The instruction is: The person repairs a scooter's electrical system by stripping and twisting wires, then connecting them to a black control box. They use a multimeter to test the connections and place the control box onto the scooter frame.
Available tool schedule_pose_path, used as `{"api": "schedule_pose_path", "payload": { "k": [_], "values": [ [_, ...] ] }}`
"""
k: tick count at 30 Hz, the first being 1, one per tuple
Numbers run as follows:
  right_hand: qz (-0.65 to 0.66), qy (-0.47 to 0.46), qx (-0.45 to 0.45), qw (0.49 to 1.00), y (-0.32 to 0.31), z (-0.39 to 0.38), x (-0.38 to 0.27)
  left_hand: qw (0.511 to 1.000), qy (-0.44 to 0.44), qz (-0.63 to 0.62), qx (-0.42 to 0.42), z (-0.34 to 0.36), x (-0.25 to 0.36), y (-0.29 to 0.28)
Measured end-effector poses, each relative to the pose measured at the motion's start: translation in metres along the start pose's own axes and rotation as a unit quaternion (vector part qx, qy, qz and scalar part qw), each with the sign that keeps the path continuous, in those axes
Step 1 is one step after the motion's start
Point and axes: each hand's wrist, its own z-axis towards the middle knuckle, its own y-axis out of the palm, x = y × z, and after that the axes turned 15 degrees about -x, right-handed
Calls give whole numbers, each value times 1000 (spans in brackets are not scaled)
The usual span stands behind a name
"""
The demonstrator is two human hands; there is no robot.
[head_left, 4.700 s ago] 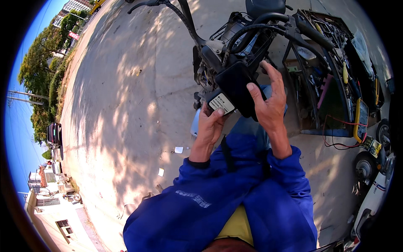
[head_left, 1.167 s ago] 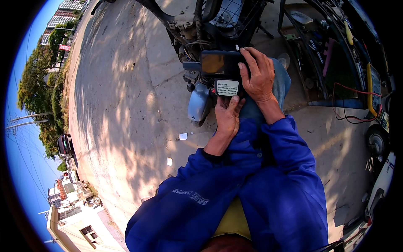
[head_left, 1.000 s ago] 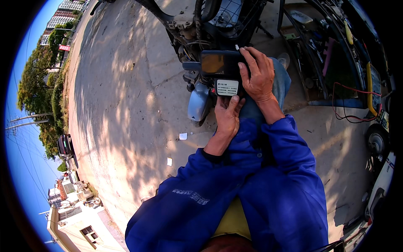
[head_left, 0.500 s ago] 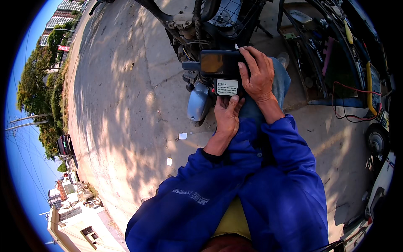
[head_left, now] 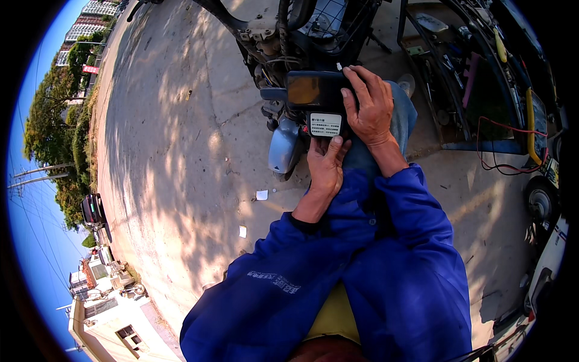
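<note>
Thumb uppermost, my left hand (head_left: 325,168) grips the lower edge of a small black box with a white printed label (head_left: 325,125). Just beyond that box is a wider black casing (head_left: 309,90) with a glossy, brownish-reflecting face. My right hand (head_left: 371,111) is curled over the right end of this casing, its fingers bent and the thumb pressed against it. A small white connector (head_left: 339,67) sticks up by the right fingertips. Both pieces are close against the front of a two-wheeler (head_left: 262,36); how they join is hidden.
A blue-grey front mudguard (head_left: 283,146) lies left of my left hand. On the right stands an open case of tools (head_left: 449,72), beside a yellow-edged meter (head_left: 534,127) with red and black leads. Paper scraps (head_left: 262,195) lie on the concrete; a parked car (head_left: 93,210) is far left.
</note>
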Motion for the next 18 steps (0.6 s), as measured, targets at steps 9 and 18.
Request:
{"api": "schedule_pose_path", "payload": {
  "k": [9, 18],
  "values": [
    [-1, -2, 1, 1000, -1, 0, -1, 1000, -1, 2, -2, 0, 1, 1],
    [10, 8, -8, 1000, -3, 0, -3, 1000, 3, -6, -6, 0, 0, 0]
  ]
}}
